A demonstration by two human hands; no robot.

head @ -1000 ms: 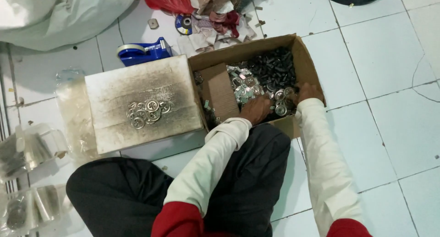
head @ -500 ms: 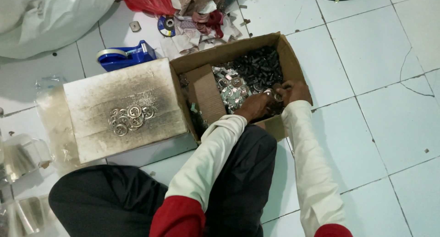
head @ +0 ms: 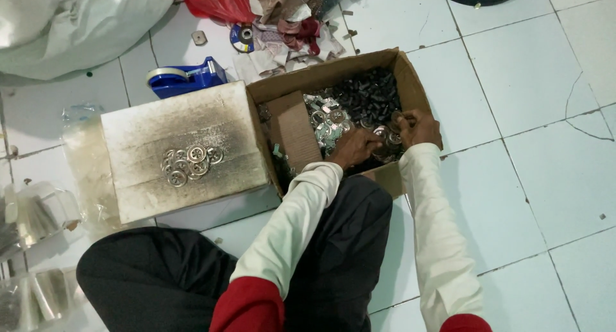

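Observation:
An open cardboard box (head: 410, 82) sits on the tiled floor before my knees, filled with small metal rings and dark metal parts (head: 366, 94). Both hands are down inside it. My left hand (head: 355, 147) is curled among the shiny rings near the box's front. My right hand (head: 417, 127) is closed on small metal pieces next to it; the exact grip is hidden. A white block (head: 186, 117) stands left of the box with a small pile of metal rings (head: 190, 162) on top.
A blue tape dispenser (head: 183, 78) lies behind the block. Paper scraps, a red bag (head: 218, 1) and a disc are at the back. A big white sack (head: 70, 24) fills the top left. Clear plastic bags (head: 38, 210) lie at the left.
Both hands stayed inside the box, shifting slightly among the metal pieces. The view moved a little, so everything sits somewhat lower in frame than half a second ago.

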